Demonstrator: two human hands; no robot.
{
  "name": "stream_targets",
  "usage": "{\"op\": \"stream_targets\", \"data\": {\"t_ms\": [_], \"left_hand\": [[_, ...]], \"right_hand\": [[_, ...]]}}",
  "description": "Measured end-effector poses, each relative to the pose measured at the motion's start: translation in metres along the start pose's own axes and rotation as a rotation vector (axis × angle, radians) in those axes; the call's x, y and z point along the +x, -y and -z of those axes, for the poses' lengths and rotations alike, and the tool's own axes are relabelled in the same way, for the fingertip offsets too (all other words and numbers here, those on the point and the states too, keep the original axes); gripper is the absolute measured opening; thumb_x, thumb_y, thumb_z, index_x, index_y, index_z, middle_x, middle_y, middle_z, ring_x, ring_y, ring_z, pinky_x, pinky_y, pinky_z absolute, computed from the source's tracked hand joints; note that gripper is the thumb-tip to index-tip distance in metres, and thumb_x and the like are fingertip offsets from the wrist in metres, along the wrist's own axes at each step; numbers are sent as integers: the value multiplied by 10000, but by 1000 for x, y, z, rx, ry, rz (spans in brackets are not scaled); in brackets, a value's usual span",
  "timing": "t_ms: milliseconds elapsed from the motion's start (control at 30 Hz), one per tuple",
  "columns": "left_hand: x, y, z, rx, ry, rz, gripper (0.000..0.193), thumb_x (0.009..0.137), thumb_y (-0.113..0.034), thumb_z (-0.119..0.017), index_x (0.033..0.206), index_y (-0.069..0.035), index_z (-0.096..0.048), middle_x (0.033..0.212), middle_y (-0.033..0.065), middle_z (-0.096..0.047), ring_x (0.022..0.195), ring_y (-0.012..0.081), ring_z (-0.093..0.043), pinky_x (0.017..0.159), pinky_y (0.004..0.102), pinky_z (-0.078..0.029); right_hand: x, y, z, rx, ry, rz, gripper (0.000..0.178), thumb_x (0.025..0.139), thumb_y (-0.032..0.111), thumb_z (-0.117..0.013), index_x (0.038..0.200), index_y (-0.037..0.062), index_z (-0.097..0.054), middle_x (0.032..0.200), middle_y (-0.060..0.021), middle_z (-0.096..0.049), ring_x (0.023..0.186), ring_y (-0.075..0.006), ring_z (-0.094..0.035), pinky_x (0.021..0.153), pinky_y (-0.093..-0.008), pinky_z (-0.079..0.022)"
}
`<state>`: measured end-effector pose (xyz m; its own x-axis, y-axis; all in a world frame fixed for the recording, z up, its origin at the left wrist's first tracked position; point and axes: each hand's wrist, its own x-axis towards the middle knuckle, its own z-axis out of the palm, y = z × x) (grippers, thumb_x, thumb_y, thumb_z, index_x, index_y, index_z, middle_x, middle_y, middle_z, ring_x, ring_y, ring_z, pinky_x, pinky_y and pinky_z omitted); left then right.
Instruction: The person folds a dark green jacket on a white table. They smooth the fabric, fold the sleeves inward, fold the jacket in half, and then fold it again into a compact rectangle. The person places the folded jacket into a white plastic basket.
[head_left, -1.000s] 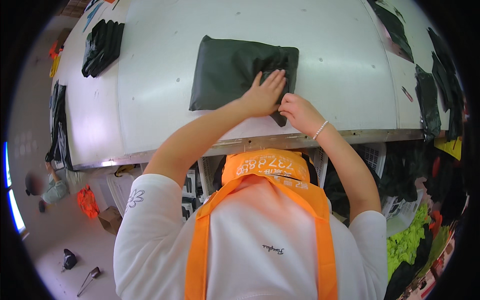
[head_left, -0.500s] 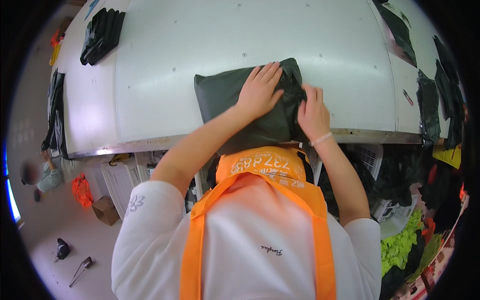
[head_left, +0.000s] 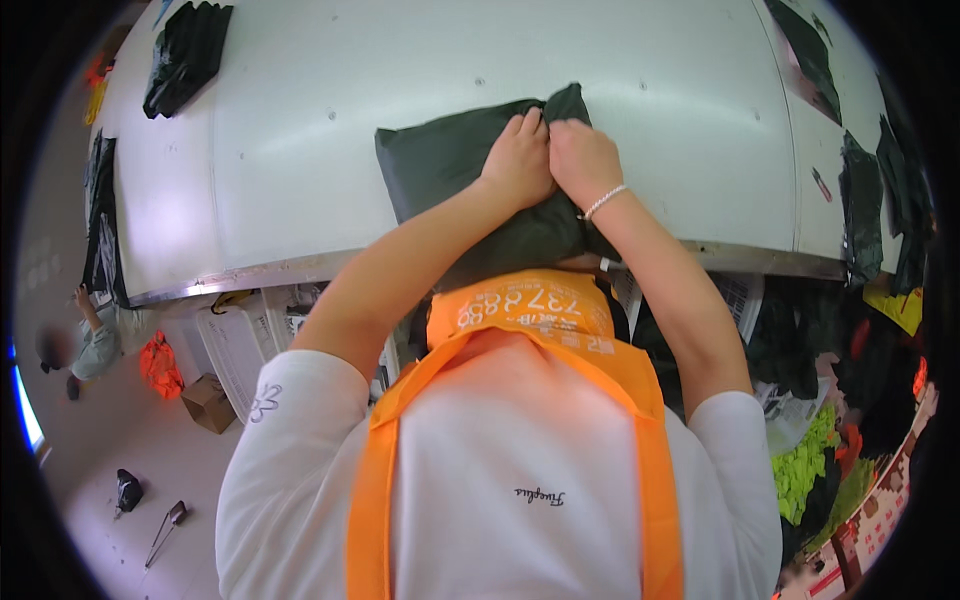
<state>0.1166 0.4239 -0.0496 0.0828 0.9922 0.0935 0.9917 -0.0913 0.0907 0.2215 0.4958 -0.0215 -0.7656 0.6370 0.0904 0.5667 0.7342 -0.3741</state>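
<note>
Hands are pressed side by side on a dark green folded plastic bag (head_left: 455,165). The bag's top edge is gripped by the left hand (head_left: 520,160) and the right hand (head_left: 583,160). The bag is laid near the front edge of a big white table (head_left: 350,90). A pile of black bags (head_left: 185,55) is seen far off at the left corner.

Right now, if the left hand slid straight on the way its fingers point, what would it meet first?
The left hand lies on the dark bag, fingers at its far edge. Beyond that, probably only bare white table, as far as the picture shows.
</note>
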Motion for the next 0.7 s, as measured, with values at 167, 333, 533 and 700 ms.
{"op": "stream_targets", "data": {"t_ms": [167,333,533,700], "left_hand": [[-1,44,27,-657,-86,31,421,796,-238,-615,1166,-39,-583,1310,167,-479,1229,337,-419,1042,420,-317],[-16,46,9,-212,-59,60,481,831,-352,-575,1241,-102,-531,1374,103,-434,1270,292,-387,1053,484,-279],[-12,44,4,-182,-27,76,486,821,-349,-566,1225,-84,-521,1370,111,-426,1267,293,-378,1047,460,-290],[-5,58,13,-583,-97,212,384,843,-292,-545,1132,-44,-592,1230,130,-554,1159,303,-495,961,403,-409]], "right_hand": [[-15,-19,-9,23,-30,-89,97,834,94,-494,786,64,-572,804,-99,-598,729,-302,-613,623,-396,-501],[3,1,1,86,-119,22,77,802,103,-531,797,63,-597,790,-82,-566,752,-265,-595,640,-371,-500],[20,-16,-19,-31,-109,350,65,769,79,-559,735,53,-608,819,-94,-542,785,-261,-576,690,-365,-502],[67,-28,-16,287,277,-177,189,890,129,-467,925,12,-611,836,-215,-623,812,-373,-597,752,-441,-484]]}}
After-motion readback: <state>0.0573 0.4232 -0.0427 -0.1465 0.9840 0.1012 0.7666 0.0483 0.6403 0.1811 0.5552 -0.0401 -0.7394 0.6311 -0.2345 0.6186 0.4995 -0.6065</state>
